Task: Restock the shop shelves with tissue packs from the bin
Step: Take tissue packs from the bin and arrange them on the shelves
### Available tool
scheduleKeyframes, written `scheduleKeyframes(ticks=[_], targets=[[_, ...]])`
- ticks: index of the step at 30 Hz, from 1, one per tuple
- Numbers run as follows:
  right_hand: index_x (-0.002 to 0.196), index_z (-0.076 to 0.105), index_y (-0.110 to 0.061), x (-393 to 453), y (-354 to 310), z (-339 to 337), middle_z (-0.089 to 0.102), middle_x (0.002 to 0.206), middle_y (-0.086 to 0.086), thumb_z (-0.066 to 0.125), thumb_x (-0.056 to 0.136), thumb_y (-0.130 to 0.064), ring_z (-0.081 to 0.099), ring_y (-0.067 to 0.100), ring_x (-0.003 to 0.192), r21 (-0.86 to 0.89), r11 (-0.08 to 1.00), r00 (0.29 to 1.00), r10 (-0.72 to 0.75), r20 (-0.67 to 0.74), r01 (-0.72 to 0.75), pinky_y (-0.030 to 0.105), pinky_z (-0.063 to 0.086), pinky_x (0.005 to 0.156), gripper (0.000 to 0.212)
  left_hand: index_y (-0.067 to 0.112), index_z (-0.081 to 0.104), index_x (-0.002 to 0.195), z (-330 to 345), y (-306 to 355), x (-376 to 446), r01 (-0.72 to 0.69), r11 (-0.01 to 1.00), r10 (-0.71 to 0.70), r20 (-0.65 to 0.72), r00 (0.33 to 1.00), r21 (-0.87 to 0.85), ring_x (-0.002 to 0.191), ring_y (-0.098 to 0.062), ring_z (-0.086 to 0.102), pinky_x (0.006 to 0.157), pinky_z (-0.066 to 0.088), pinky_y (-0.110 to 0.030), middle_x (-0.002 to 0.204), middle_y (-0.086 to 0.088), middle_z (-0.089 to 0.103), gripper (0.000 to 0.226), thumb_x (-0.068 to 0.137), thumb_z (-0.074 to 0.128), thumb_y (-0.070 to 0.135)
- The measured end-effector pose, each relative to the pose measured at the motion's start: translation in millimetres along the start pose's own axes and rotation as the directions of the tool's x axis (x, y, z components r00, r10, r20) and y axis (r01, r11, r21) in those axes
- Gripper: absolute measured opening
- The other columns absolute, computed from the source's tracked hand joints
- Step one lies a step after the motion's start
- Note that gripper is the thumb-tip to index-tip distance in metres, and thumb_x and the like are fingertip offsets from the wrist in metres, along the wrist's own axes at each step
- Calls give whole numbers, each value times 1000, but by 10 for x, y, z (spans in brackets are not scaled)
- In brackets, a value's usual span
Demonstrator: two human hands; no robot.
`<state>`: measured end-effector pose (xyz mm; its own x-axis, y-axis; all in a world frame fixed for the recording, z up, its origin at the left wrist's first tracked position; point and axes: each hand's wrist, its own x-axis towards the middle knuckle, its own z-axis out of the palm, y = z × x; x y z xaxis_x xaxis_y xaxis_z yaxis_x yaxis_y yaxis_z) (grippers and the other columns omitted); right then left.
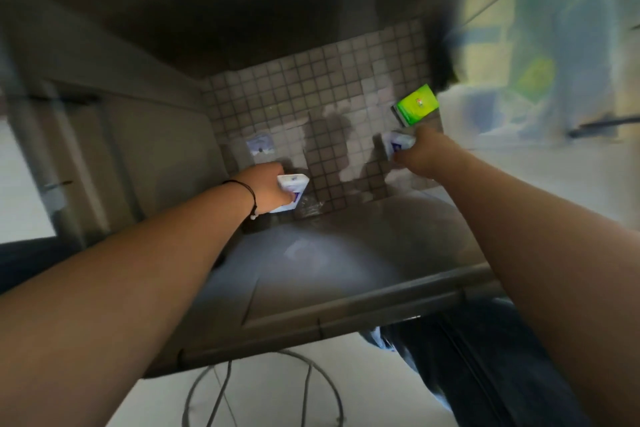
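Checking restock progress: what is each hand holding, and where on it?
The left hand grips a white tissue pack by its near end. The right hand grips another white pack at its right end.

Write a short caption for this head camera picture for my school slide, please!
Left hand and right hand each hold a white tissue pack deep over a metal shelf.

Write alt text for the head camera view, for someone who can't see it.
Both hands reach deep into a metal shelf, each holding a white tissue pack: the left hand on one pack, the right hand on another. A green pack sits against the tiled back wall.
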<state>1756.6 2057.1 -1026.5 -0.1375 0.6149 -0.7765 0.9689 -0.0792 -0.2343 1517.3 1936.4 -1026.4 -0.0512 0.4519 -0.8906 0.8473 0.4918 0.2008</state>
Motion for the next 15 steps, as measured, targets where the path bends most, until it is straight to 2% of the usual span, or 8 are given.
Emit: scheduleKeyframes(ticks=[2,5,7,10,12,15], targets=[[102,69,-11,-132,-48,-24,64,97,18,67,89,-31,61,26,92,171,985,1000,10,-10,-8,34,46,82,24,15,55,99,-102,18,-115,-19,996,18,-12,1000,-83,82,-23,54,66,40,-27,96,-8,60,18,90,63,28],[86,66,-10,-338,-156,-137,59,78,7,76,78,-30,55,20,75,386,923,998,32,-47,-11,29,43,69,23,17,54,90,-282,90,-341,-66,932,57,-34,998,-355,70,-22,60,63,51,-28,86,-9,65,16,89,68,24],[87,65,-5,-542,-295,-275,55,76,8,77,80,-22,51,20,69,516,856,999,8,-48,18,27,41,62,22,18,49,85,-440,178,-539,-115,847,93,-67,993,-520,64,-18,60,60,55,-25,82,-9,63,18,93,65,15],[87,64,-10,-917,-554,-558,60,83,10,70,85,-15,57,18,71,669,738,996,-45,-74,83,24,48,57,8,16,51,100,-707,299,-884,-200,682,129,-154,980,-703,67,-16,65,69,59,-30,95,-12,68,15,94,63,9],[84,63,-14,-1195,-719,-742,65,86,8,65,87,-9,62,14,72,744,656,992,-86,-96,129,22,51,58,6,15,51,111,-876,356,-1147,-261,579,150,-214,965,-772,70,-16,70,73,60,-33,100,-11,71,21,94,62,9],[87,64,-13,-1636,-958,-998,69,85,5,60,92,-3,67,12,73,818,538,977,-169,-133,204,20,55,58,11,16,52,107,-1109,412,-1579,-343,426,181,-293,939,-837,83,-19,75,77,62,-36,103,-11,73,22,92,67,10]])
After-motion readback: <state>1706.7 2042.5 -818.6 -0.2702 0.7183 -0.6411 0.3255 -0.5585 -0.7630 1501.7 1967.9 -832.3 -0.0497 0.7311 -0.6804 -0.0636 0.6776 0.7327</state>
